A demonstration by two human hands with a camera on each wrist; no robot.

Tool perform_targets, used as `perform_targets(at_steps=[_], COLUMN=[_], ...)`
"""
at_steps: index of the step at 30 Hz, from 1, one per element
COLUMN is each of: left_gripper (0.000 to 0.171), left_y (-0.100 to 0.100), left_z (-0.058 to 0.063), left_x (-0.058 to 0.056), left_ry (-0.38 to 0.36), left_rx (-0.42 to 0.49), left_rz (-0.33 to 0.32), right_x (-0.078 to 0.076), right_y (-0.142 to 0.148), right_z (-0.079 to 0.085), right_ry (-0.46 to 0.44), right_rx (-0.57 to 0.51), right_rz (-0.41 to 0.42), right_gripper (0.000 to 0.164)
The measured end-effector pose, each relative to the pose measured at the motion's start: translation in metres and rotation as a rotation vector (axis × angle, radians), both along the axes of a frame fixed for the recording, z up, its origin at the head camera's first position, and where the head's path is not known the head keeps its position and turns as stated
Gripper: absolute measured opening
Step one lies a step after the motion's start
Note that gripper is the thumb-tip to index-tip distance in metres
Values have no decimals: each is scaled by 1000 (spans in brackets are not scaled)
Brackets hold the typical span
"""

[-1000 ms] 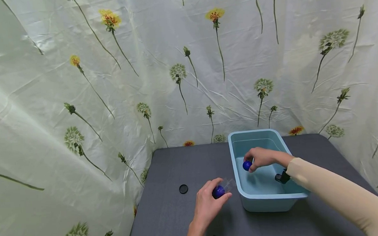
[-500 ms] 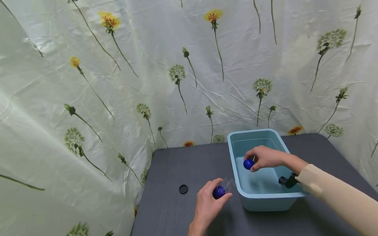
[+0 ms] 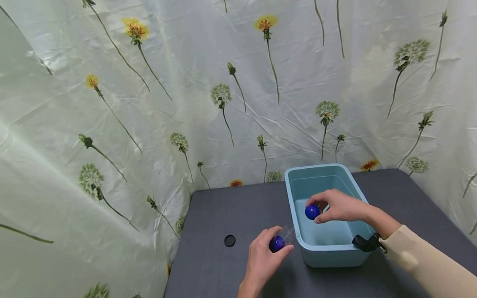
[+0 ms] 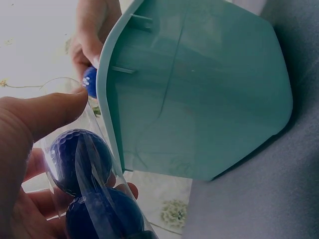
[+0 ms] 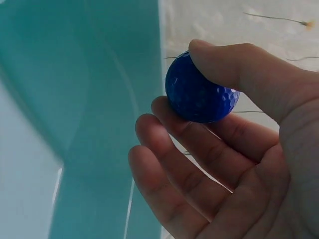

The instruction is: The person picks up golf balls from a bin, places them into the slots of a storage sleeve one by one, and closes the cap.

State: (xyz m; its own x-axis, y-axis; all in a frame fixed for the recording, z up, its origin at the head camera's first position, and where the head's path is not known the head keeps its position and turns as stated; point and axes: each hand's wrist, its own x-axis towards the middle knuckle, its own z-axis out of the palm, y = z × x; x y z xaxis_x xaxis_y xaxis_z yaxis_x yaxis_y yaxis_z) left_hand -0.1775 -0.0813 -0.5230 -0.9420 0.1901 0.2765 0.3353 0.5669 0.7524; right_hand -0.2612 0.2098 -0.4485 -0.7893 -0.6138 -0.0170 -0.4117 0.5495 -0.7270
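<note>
Above the light-blue plastic bin (image 3: pixel 333 259), my right hand (image 3: pixel 337 205) pinches a blue golf ball (image 3: pixel 312 212) between thumb and fingers. The right wrist view shows the dimpled ball (image 5: pixel 197 92) held by the thumb and the fingers beneath it. Left of the bin, my left hand (image 3: pixel 263 257) grips a clear plastic tube (image 3: pixel 287 235), its mouth toward the bin. Inside the tube, two blue golf balls (image 4: pixel 82 162) sit one behind the other in the left wrist view. The tube's far end is cut off there.
A round black cap (image 3: pixel 229 240) lies on the dark grey table (image 3: pixel 212 274), left of my left hand. Behind the table hangs a pale curtain (image 3: pixel 149 126) printed with dandelions. The bin's rim (image 3: pixel 289 195) stands between my two hands.
My right hand, holding the golf ball, has shifted slightly, its forearm drawing back toward the bin's near rim. The left hand and tube have stayed nearly still. The head view has shifted slightly.
</note>
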Motion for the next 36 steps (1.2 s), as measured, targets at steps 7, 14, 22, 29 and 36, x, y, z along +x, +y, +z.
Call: perform_targets(at_steps=[7,14,22,29,36], left_gripper=[48,50,47,47,47], left_y=[0,0,-1,0,0], left_z=[0,0,0,0,1], left_x=[-1,0,-2,-1,-1], left_ry=[12,2,26,37,43], left_rx=[9,-2,5,-5,-1], left_rz=[0,0,-4,-5,-7], right_x=[18,32,35,37,38], right_y=[-9,-20,-27,-34,-39], right_z=[1,-3,-8,-10,-9], right_ry=[-32,-59,-52,-68,-82], right_rx=[-135,-233,-245,-208,-201], right_rz=[-38,-21,-1,-10,14], right_gripper=[42,41,43,41,38])
